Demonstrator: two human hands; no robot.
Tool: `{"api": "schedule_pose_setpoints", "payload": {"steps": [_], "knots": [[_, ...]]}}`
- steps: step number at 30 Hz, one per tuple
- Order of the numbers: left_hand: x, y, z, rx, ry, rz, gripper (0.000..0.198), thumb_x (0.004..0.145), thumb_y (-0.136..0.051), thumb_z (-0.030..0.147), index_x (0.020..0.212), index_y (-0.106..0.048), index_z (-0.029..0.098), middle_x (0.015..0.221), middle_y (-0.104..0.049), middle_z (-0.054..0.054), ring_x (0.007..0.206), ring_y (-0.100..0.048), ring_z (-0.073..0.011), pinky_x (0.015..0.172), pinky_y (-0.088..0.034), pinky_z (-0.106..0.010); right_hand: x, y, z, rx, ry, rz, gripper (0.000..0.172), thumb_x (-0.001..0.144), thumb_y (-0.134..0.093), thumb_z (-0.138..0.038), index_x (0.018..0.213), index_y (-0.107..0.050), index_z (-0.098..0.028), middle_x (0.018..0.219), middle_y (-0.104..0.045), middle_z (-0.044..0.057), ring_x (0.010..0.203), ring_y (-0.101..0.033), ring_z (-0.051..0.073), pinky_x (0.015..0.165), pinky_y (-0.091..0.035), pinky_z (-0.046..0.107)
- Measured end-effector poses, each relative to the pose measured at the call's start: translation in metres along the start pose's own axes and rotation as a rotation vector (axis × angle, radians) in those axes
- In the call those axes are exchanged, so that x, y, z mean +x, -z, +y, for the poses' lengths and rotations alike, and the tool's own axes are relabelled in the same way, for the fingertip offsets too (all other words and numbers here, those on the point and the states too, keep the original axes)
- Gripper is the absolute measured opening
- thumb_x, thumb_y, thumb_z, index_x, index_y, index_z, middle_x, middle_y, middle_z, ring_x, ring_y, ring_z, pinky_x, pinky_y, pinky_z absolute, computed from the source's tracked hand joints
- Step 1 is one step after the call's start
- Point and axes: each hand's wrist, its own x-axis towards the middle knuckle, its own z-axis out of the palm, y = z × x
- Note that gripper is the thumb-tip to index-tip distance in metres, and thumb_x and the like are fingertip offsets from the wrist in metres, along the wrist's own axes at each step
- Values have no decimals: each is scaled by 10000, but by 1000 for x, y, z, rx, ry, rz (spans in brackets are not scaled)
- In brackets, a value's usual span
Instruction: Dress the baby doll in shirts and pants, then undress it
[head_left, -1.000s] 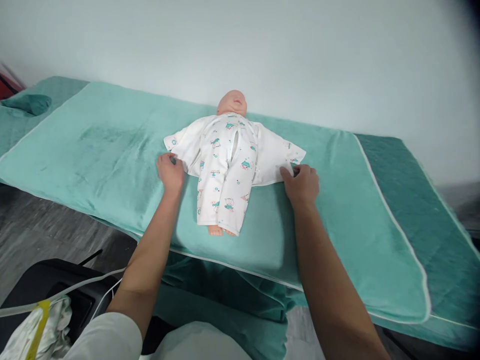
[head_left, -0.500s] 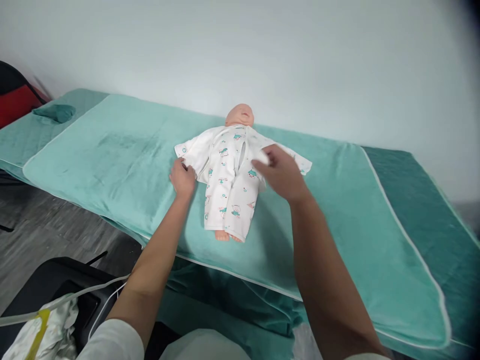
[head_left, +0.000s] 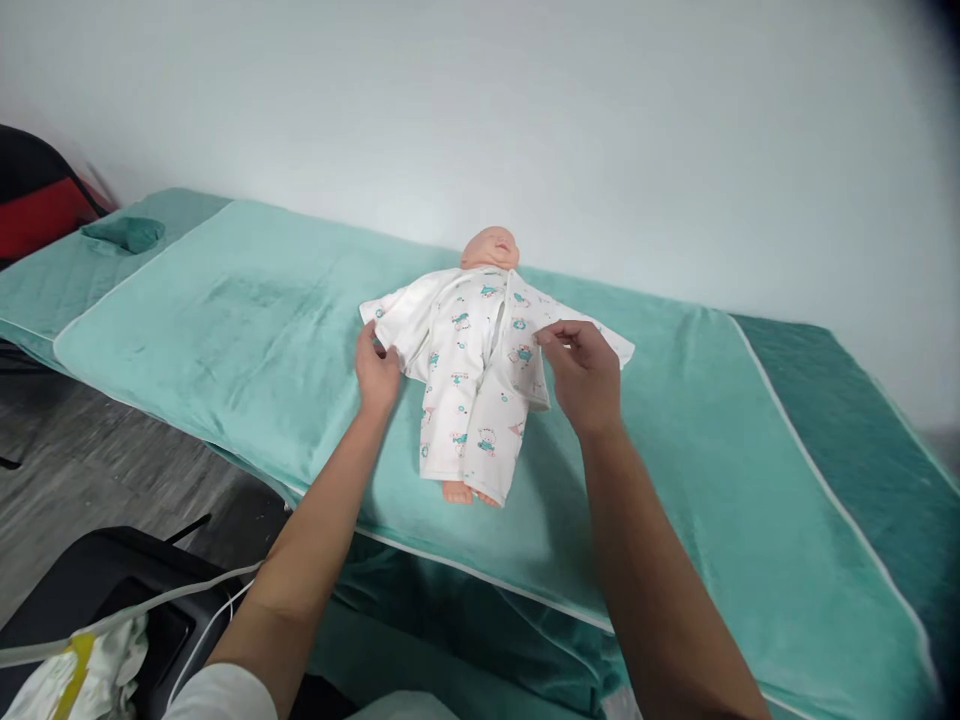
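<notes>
A baby doll (head_left: 491,248) lies on its back on the teal bed cover, head towards the wall. It wears a white baby shirt (head_left: 523,312) with small printed animals and matching trousers (head_left: 459,425); bare feet show below the cuffs. The shirt's sleeves spread out to both sides, and a narrow gap runs down its front. My left hand (head_left: 377,368) is at the lower edge of the left-side sleeve, thumb and fingers apart. Over the right side of the shirt, my right hand (head_left: 583,375) has thumb and forefinger pinched at the front panel.
The padded bed (head_left: 247,310) runs along a white wall (head_left: 480,110), with a face hole (head_left: 127,234) at its left end. A black chair (head_left: 112,560) at the lower left holds printed cloth (head_left: 112,660) with a yellow strip. Pale cables (head_left: 187,594) cross there.
My right hand has brought the shirt's right front panel down and outward, so its print and lower corner now show over the trousers. My left hand stays by the sleeve. The view has shifted slightly.
</notes>
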Motion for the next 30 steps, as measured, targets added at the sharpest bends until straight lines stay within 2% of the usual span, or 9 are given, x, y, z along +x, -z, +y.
{"api": "schedule_pose_setpoints", "payload": {"steps": [3, 7, 10, 12, 14, 18, 22, 25, 30], "knots": [[-2, 0, 2, 52, 10, -78, 620, 803, -567, 159, 1420, -585, 214, 1049, -721, -50, 816, -641, -196, 855, -548, -353, 28, -19, -9, -116, 53, -40, 195, 932, -541, -363, 1052, -651, -254, 1178, -732, 84, 1113, -683, 239, 964, -569, 414], [-2, -1, 0, 72, -72, -98, 551, 801, -514, 126, 1317, -669, 241, 919, -718, -17, 721, -612, -181, 783, -527, -333, 81, -58, -17, -306, 225, -224, 332, 947, -504, -286, 1217, -682, -212, 1354, -699, 120, 1290, -622, 272, 1132, -471, 458], [-1, -2, -2, 74, -80, -96, 509, 816, -506, 124, 1271, -691, 256, 830, -691, 1, 695, -601, -182, 754, -516, -327, 115, -86, -20, -470, 271, -483, 310, 961, -490, -276, 1111, -750, -199, 1288, -745, 111, 1224, -644, 290, 1045, -493, 426], [-1, -2, -2, 45, -77, -82, 444, 847, -520, 145, 1238, -696, 259, 862, -700, -1, 704, -600, -178, 745, -509, -326, 130, -99, -21, -560, 256, -580, 292, 961, -488, -272, 984, -773, -214, 1165, -783, 84, 1096, -677, 274, 920, -514, 387], [-1, -3, -3, 14, -62, -67, 339, 898, -544, 205, 1197, -698, 251, 801, -669, 9, 676, -580, -172, 709, -486, -319, 140, -107, -22, -646, 224, -578, 257, 945, -522, -272, 942, -775, -223, 1113, -786, 73, 1028, -681, 265, 859, -508, 375], [-3, -6, -4, -12, -13, -60, 238, 952, -569, 283, 1158, -682, 244, 603, -506, 53, 579, -512, -166, 636, -432, -307, 156, -120, -21, -848, 188, -562, 198, 847, -725, -385, 912, -750, -199, 1121, -748, 123, 1061, -660, 328, 894, -512, 457], [-6, -4, -2, -62, -23, -31, 245, 980, -553, 286, 1202, -652, 254, 697, -621, 28, 653, -601, -176, 683, -493, -322, 173, -135, -20, -961, 72, -596, 297, 775, -844, -430, 831, -713, -170, 991, -718, 144, 1058, -661, 385, 918, -496, 578], [-8, -2, 0, -88, -86, 5, 256, 1001, -542, 313, 1228, -645, 252, 971, -741, -39, 861, -692, -197, 830, -556, -351, 185, -143, -17, -1016, 31, -625, 274, 765, -855, -397, 785, -699, -173, 887, -706, 131, 1030, -679, 389, 918, -494, 602], [-11, -2, 0, -97, -160, -16, 290, 1030, -510, 359, 1266, -639, 249, 1265, -739, -82, 1012, -704, -201, 945, -562, -367, 209, -147, -1, -993, 119, -700, 392, 719, -872, -547, 738, -709, -191, 847, -705, 109, 990, -695, 343, 888, -526, 530]]}}
